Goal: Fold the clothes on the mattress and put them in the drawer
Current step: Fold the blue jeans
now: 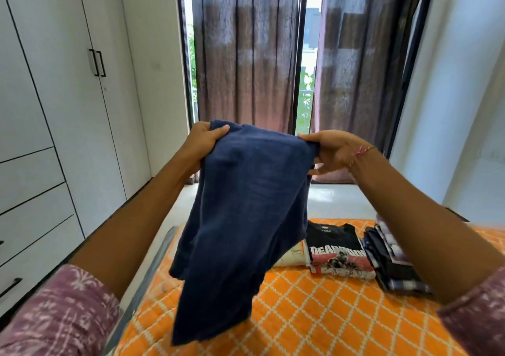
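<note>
1. While held up at chest height over the mattress (314, 314), navy garment (240, 219) hangs limp, lower part bunched and twisted.
2. Left hand (202, 142): fingers curled round one top corner, thumb on the near face.
3. Right hand (333, 150): thumb and forefinger pinching the other top corner, remaining fingers loosely spread beneath.
4. Handling, as judged: light, soft, thin weave; no stiffness, drapes and creases freely; not slippery. Best taken at the top edge corners, as now, then shaken flat before laying down.
5. Already folded on the mattress, to the right: black printed tee (338, 249), with a stack (393, 260) of dark and checked clothes just beside it.
6. Drawers (30, 194) at left, all closed; none of the clothes put away yet.
</note>
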